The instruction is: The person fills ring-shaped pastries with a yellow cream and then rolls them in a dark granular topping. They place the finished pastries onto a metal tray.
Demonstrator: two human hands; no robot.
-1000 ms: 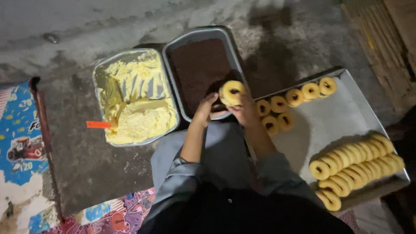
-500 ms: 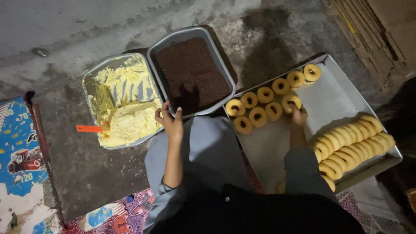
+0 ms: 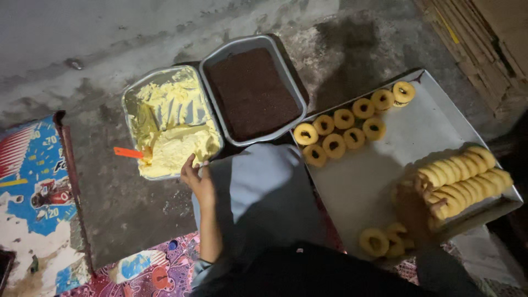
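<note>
- Rough grey concrete floor (image 3: 110, 33) carries everything; a patterned mat (image 3: 159, 272) lies at 7 o'clock.
- Right hand (image 3: 415, 206), at 4 o'clock, reaches into the stacked row of plain ring doughnuts (image 3: 467, 179) on the big metal tray (image 3: 407, 143); its grip curls around one ring, though shadow hides whether it is fully closed.
- Left hand (image 3: 197, 179) rests loosely open at the near rim of the pan of yellow cream (image 3: 170, 124), holding nothing.
- Judged from this, lifting one ring cleanly by its edge would keep the neighbours from toppling.
- Orange-handled spreader (image 3: 129, 152) sticks out of the cream at 9 o'clock.
- Pan of dark chocolate sprinkles (image 3: 250, 91) sits at 12 o'clock, touching the cream pan.
- Finished rings (image 3: 352, 124) lie flat at 1 o'clock; the person's knee lies between hands and pans.
</note>
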